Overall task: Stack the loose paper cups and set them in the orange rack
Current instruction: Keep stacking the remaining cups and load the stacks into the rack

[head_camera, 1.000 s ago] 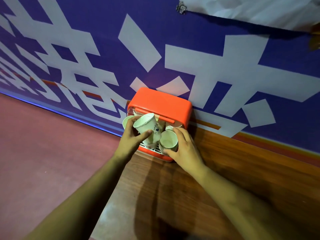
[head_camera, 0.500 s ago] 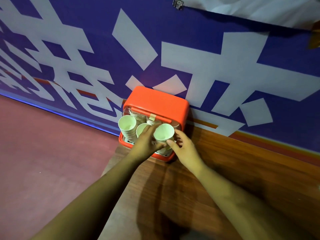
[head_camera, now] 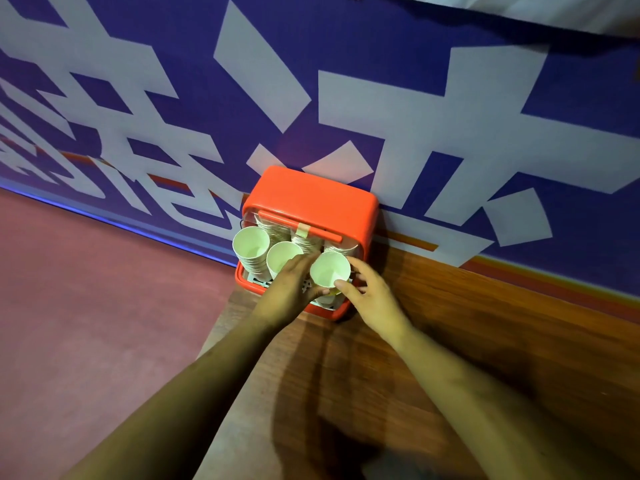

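Orange plastic dead ahead in the head view: the orange rack (head_camera: 311,199) sits just beyond both hands, at the far end of the bench (head_camera: 450,341) and backed against the blue-and-white banner (head_camera: 381,116). Between the hands is the nearest cup stack (head_camera: 329,270), mouth up, its base low in the rack's front right corner. The left hand (head_camera: 289,292) wraps it from the left, thumb underneath the rim. The right hand (head_camera: 370,296) cups the other side, thumb on the near rim and fingers curled behind.

Beyond the left hand's knuckles stands the middle cup stack (head_camera: 282,256), with the left cup stack (head_camera: 250,242) further out on that side, both already in the rack. More nested cups show under the rack's bar, too dim to count.

The step looks like seating this last stack. To do it well, I'd press straight down with light, even pressure from both sides, since paper walls will likely buckle. Watch the left knuckles, which touch or nearly touch the middle stack. Let go only once the base sits flat.
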